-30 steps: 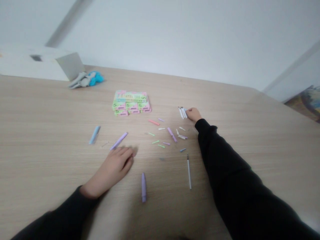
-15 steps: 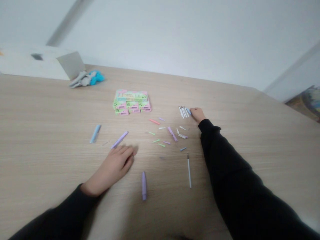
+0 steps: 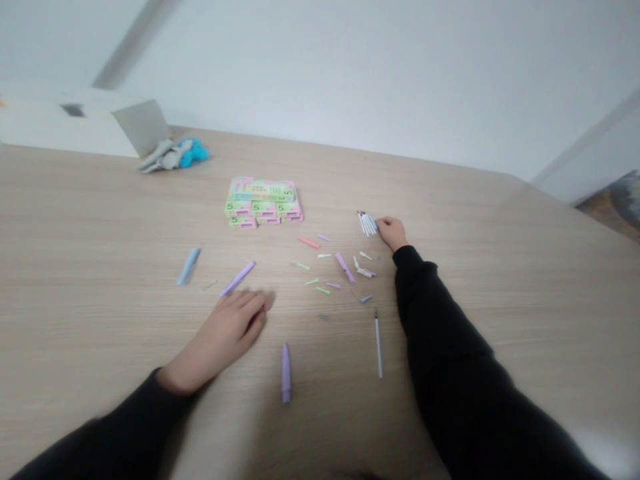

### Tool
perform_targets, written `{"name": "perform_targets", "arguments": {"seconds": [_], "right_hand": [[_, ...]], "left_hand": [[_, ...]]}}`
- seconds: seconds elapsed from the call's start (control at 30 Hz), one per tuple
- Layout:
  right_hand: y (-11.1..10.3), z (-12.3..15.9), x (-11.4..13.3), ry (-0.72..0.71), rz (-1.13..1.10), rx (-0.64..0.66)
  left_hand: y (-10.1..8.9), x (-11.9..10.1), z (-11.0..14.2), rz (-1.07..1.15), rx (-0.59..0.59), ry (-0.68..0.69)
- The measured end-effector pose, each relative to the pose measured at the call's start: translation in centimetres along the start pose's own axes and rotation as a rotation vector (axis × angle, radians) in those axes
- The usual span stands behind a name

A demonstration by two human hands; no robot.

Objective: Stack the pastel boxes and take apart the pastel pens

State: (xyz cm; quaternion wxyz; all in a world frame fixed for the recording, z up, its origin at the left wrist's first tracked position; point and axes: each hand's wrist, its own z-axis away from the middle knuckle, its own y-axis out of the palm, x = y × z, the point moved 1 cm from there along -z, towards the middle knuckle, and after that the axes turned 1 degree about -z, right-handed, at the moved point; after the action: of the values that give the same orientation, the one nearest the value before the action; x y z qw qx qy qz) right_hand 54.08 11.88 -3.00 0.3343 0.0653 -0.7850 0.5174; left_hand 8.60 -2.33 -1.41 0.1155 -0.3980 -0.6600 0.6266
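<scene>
My right hand [image 3: 393,233] is closed at the far right of the group, its fingertips on a small blue pen part [image 3: 373,223]. This part presses against the side of several white pen refills [image 3: 365,224] lying bunched together. My left hand [image 3: 235,321] lies palm down on the table, fingers loosely stretched and apparently holding nothing. Just beyond its fingers is a purple pen barrel [image 3: 237,279]; whether they touch is unclear. Another purple barrel [image 3: 286,373] lies nearer to me, and a single refill [image 3: 378,343] rests by my right sleeve.
Small pen pieces are scattered mid-table, including a red one [image 3: 309,242], a green one [image 3: 323,291] and a purple clip-like part [image 3: 345,267]. A blue barrel [image 3: 189,266] lies left. Stacked boxes [image 3: 263,203], crumpled cloth [image 3: 173,155] and a white box [image 3: 60,127] stand farther back.
My right hand has moved slightly left with the blue part, and the refills are now closer together. My left hand has stayed in place.
</scene>
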Motion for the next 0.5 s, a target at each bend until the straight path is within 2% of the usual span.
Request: {"name": "perform_targets", "arguments": {"seconds": [0.5], "right_hand": [[-0.42, 0.2, 0.28, 0.027, -0.062, -0.054]], "left_hand": [[0.12, 0.07, 0.12, 0.007, -0.001, 0.007]]}}
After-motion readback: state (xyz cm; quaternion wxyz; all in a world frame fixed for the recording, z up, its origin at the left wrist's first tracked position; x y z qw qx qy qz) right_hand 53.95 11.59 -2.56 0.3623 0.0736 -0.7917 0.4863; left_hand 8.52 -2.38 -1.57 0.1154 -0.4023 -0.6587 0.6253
